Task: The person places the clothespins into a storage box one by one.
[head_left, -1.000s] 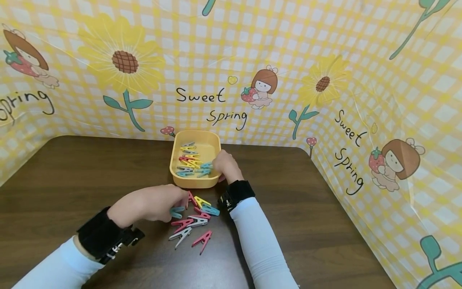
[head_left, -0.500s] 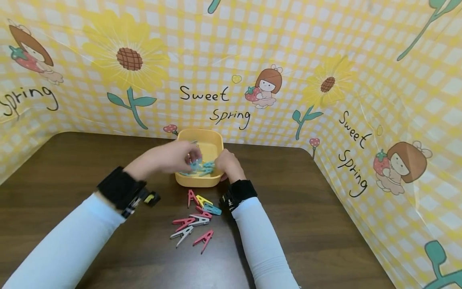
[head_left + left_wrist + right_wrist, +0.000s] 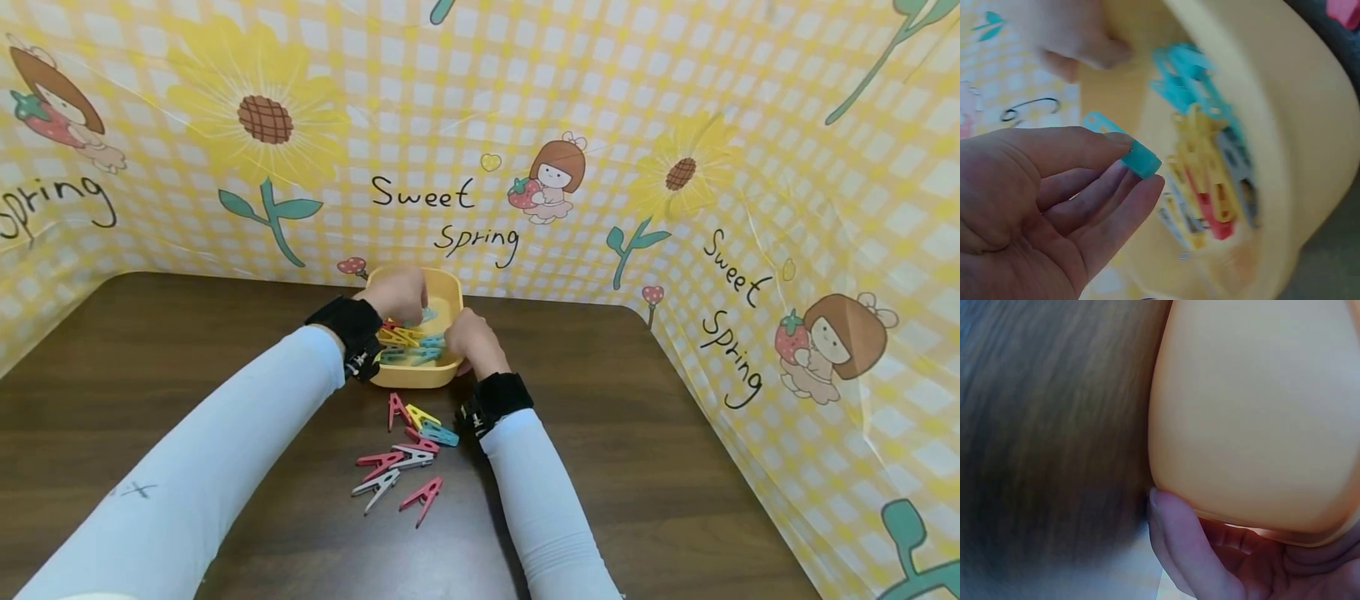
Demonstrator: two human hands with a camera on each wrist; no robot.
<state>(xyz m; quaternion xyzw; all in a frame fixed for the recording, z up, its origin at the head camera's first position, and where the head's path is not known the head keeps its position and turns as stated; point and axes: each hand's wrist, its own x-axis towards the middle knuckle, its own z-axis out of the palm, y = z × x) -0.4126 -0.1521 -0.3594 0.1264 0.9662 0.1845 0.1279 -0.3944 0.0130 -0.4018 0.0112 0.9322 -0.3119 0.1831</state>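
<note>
Box (image 3: 412,379) close to cloth (image 3: 420,100) at twelve; eight pegs (image 3: 414,457) at six. Left hand (image 3: 1054,194) pinches blue peg (image 3: 1141,161); right hand (image 3: 474,337) grips box.

Dark brown wood-grain desk (image 3: 660,467) before a yellow-and-white checked sheet (image 3: 442,100)
The sheet rises behind the desk's far edge, passes both rounded far corners and runs along the right edge, creased near the far right corner; a large printed sunflower (image 3: 265,119) stands toward the far left corner, a smaller sunflower (image 3: 681,174) toward the far right, "Sweet Spring" lettering (image 3: 423,192) between them; a pale sheen (image 3: 420,550) lights the desk's nearer part.
</note>
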